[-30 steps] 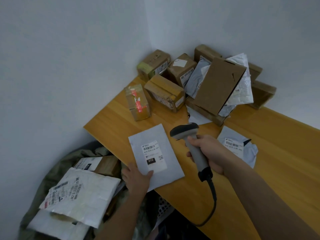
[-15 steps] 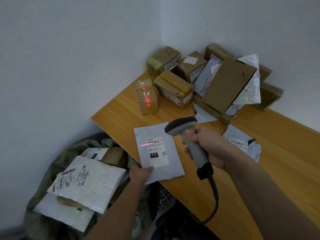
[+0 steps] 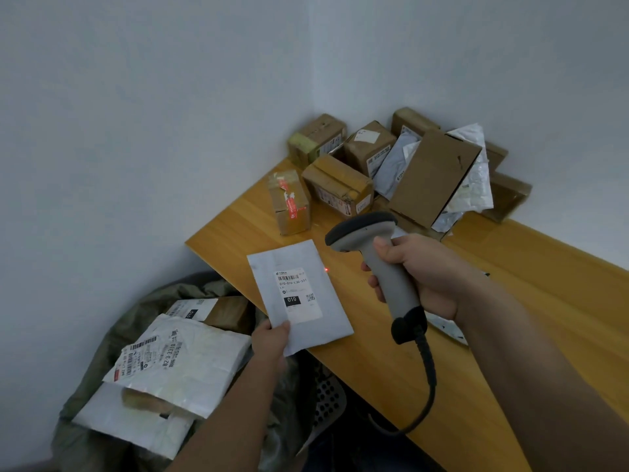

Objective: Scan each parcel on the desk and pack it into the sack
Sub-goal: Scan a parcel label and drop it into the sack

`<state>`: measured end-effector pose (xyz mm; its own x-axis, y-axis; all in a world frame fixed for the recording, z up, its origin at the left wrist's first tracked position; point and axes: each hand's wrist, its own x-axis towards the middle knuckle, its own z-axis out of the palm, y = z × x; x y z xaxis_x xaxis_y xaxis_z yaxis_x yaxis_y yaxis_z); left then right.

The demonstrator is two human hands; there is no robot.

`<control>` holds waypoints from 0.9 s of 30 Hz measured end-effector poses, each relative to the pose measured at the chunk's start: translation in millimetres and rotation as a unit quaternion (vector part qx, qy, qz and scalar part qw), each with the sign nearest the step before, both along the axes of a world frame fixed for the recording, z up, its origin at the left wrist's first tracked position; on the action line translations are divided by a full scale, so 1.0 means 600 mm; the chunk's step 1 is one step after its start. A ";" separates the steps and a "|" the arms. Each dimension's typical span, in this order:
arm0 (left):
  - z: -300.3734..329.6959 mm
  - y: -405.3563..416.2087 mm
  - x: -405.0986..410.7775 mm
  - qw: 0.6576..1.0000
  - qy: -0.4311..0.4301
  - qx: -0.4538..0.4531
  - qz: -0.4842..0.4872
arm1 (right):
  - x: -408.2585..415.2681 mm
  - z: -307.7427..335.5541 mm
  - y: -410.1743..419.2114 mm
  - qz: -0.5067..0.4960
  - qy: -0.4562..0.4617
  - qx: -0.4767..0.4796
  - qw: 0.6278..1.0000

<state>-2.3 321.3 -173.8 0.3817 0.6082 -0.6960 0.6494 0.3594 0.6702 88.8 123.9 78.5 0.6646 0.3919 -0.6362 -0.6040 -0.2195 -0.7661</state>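
the wooden worktop (image 3: 493, 335) runs from the wall corner toward the lower right. below its left edge sits the green sack (image 3: 102, 352), open, with a large crumpled white mailer (image 3: 180, 362) on top, another white mailer (image 3: 129, 424) under it and a brown box (image 3: 221, 310) behind. in the far corner of the worktop lies a pile of parcels (image 3: 391, 165): several taped brown boxes, grey and white bags and a flat cardboard sleeve (image 3: 432, 178) leaning across them. just in front of the pile, a small box with red tape (image 3: 289, 202) stands apart. the grey envelope (image 3: 299, 294) is at the worktop's left edge, label up with a barcode and "010", its near corner hanging past the edge over the sack. the left hand (image 3: 272, 338) pinches that near corner, thumb on top. the right hand (image 3: 422, 274) grips the handle of the scanner (image 3: 377, 260), fingers wrapped round it, the scanner's head pointing toward the envelope and its cable looping down off the worktop. a small red dot (image 3: 326, 269) shows on the wood just beside the envelope's right edge. part of another bag (image 3: 449, 330) peeks out from under the right forearm.
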 end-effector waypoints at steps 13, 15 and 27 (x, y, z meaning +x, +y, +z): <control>0.056 0.019 -0.011 0.994 -0.101 -0.007 0.030 | -0.056 0.066 -0.004 0.019 -0.059 0.036 0.997; 0.062 0.025 -0.018 0.993 -0.108 0.007 0.037 | -0.061 0.070 0.004 0.021 -0.067 0.042 0.997; 0.090 0.149 -0.169 0.967 -0.027 0.125 0.220 | -0.090 0.026 0.108 0.111 -0.037 0.017 0.993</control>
